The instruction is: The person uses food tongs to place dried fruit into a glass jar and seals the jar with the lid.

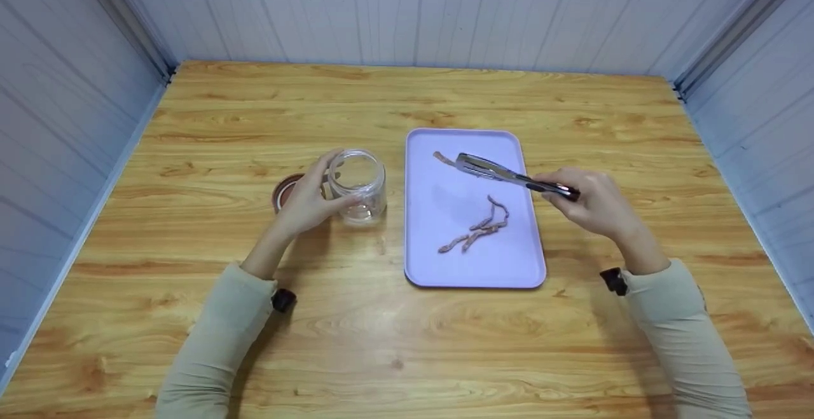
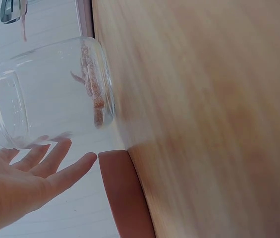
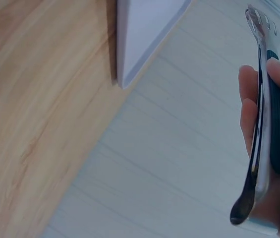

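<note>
My left hand (image 1: 310,201) holds a clear jar (image 1: 371,201) near its mouth, thumb on the near side and fingers on the far side. The jar stands upright and uncapped; brown twisted strips (image 2: 94,89) lie in its bottom. In my right hand (image 1: 594,199) is a pair of metal tongs (image 1: 502,173) with dark grips, pressed nearly closed. A single brown strip (image 1: 444,159) sticks out of the tongs' tips above a lilac tray (image 1: 426,266). Several more strips (image 1: 486,225) lie in a loose heap on that tray.
A round reddish-brown lid (image 1: 280,191) sits on the wooden table (image 1: 356,343), left of the jar and partly behind my left hand; its side (image 2: 125,193) shows in the left wrist view. Pale panel walls (image 1: 394,12) enclose the table's back and sides.
</note>
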Demonstrator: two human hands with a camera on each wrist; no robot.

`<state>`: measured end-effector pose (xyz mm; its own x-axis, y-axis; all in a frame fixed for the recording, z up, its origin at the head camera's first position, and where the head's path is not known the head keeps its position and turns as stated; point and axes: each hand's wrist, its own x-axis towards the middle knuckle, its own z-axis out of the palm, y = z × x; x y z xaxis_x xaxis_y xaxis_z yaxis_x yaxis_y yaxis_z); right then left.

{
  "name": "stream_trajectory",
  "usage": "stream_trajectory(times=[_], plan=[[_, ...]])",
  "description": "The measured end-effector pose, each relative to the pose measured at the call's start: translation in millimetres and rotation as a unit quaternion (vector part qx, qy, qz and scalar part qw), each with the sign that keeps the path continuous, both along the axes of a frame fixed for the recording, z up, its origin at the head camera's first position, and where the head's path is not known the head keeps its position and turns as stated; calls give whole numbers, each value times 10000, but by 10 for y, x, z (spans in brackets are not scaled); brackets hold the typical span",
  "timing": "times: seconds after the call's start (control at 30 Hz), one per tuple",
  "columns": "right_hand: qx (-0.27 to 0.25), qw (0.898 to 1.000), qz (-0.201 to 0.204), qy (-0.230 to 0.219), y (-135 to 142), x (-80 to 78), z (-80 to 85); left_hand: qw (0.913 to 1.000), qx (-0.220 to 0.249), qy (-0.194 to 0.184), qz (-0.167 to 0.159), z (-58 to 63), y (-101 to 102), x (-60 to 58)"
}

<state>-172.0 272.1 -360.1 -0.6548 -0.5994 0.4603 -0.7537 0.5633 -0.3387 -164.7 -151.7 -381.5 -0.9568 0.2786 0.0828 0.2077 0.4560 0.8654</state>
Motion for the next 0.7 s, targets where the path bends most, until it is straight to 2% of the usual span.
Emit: stream_trajectory(times=[0.13, 0.2, 0.37, 0.5, 0.7], plan=[[-44, 9999, 21, 101, -57, -18, 48, 9999, -112, 97, 38, -173, -51, -101], [-99, 9998, 53, 161, -91, -26, 70, 9997, -151, 165, 71, -211, -61, -120], [-133, 9998, 107, 126, -168, -53, 120, 9995, -163, 252, 109, -223, -55, -124], [-137, 9997, 198, -10, -229, -78, 151, 9996, -151, 230, 113, -225, -55, -125], [-173, 9991, 385, 13, -340, -119, 182, 9996, -165, 165, 150, -223, -56, -120]])
